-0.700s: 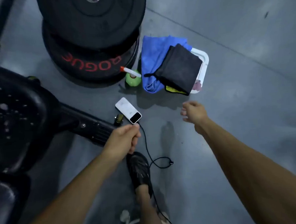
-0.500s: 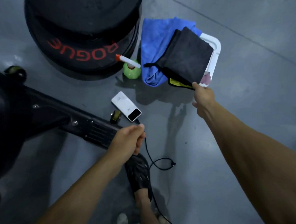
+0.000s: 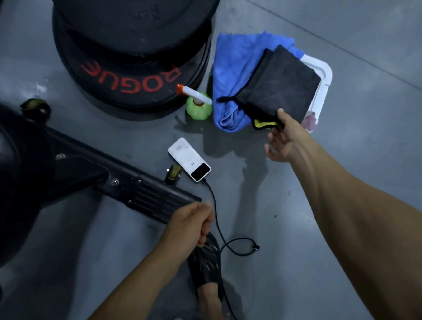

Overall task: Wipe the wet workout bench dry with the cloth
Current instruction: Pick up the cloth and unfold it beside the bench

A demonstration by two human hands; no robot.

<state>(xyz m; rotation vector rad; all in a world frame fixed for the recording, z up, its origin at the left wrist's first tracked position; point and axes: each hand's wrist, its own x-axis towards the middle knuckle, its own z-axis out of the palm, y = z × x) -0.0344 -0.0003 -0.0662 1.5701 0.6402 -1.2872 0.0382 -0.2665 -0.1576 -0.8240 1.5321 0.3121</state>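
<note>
The dark cloth (image 3: 278,87) is lying folded on top of a blue towel (image 3: 234,67) and a white basket (image 3: 323,75), its yellow-edged near corner hanging toward us. We are reaching our right hand (image 3: 284,140) out to that corner: the thumb is touching the cloth's lower edge, while the other fingers are spread loosely open below it, so we are not yet gripping it firmly. Our left hand (image 3: 190,224) is hanging well apart from the cloth, nearer to us, curled into a loose fist just beside a black cable (image 3: 217,223); we cannot tell whether it is pinching the cable. That cable is running up to a white power bank (image 3: 189,162) lying on the grey floor (image 3: 354,175) between our two hands. Just left of the towel, a green spray bottle (image 3: 198,106) is standing against a stack of black weight plates (image 3: 134,53) lettered in red. The bench (image 3: 77,168), black, is stretching across the left side, with its foot bar ending near our left hand. Below that hand, our foot in a black sandal (image 3: 205,266) is resting on the floor.
</note>
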